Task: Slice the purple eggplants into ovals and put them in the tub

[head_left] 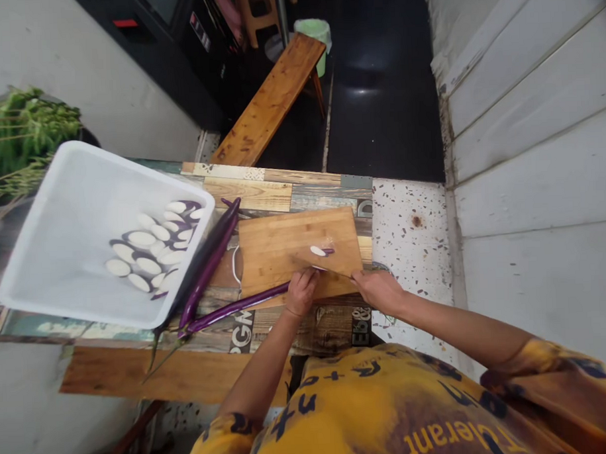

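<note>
Slender glossy purple eggplant point(236, 307) across the lower edge of a bamboo cutting board point(298, 244), left hand point(301, 293) curled over it, right hand point(377, 290) gripping a knife point(329, 270), white-fleshed slice point(318, 251) mid-board

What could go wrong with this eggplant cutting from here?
The knife in the right hand sits close to the left hand, so a slip might nick those fingers. The long eggplant under the left hand is slender and round, so it may roll on the wooden cutting board during a cut.
</note>
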`<state>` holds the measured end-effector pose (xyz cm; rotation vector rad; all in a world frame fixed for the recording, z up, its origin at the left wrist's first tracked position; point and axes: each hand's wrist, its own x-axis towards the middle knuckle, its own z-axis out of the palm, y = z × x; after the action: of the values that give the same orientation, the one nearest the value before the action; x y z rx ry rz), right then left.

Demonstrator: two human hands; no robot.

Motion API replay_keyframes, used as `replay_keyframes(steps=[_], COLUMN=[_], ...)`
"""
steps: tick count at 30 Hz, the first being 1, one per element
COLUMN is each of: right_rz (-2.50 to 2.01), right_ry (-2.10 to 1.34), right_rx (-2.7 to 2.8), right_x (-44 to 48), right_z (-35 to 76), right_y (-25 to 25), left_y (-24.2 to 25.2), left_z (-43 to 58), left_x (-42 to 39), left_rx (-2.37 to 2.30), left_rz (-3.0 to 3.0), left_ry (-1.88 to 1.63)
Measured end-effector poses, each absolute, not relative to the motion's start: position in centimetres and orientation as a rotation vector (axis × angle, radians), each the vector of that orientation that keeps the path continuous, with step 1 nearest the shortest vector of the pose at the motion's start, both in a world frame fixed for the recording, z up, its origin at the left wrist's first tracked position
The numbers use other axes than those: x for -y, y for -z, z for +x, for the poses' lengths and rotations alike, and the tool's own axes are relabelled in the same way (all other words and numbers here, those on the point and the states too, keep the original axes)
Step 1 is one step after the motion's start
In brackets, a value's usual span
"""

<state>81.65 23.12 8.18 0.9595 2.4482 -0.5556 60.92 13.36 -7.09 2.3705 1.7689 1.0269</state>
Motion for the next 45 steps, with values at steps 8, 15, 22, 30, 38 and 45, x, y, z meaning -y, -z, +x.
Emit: replay_keyframes(steps=[8,15,22,30,38,45], right_rz=[0.739,0.615,0.62,0.634,0.635,0.732], right_ry=[0.476,0.375,0.398,0.422,0.446,0.508], right_rx=[-2.419,-2.467,-2.45,-2.462,-2.412,-2.411], right_x=[-23.4,-24.0,-24.1,-24.4,-24.0,-23.0], right_z=[83.2,84.0,84.3,84.4,83.9,83.5], right_y=[-9.6,-9.7,-9.4,-9.0,-9.5,-9.9], left_y=[7.9,8.2,7.2,8.6,8.3,8.8], left_z=[60.0,59.7,59.7,59.7,59.8,59.8], left_x=[-11.9,-11.1,-11.8,-11.3,-11.3,-11.2], left_rx=[-1.777,-1.801,-1.775,-1.759,-1.767,-1.756], left_rz=[2.391,2.4,2.439,2.353,2.373,2.346], left_ry=[-1.022,-1.017,-1.072,-1.045,-1.063,-1.07])
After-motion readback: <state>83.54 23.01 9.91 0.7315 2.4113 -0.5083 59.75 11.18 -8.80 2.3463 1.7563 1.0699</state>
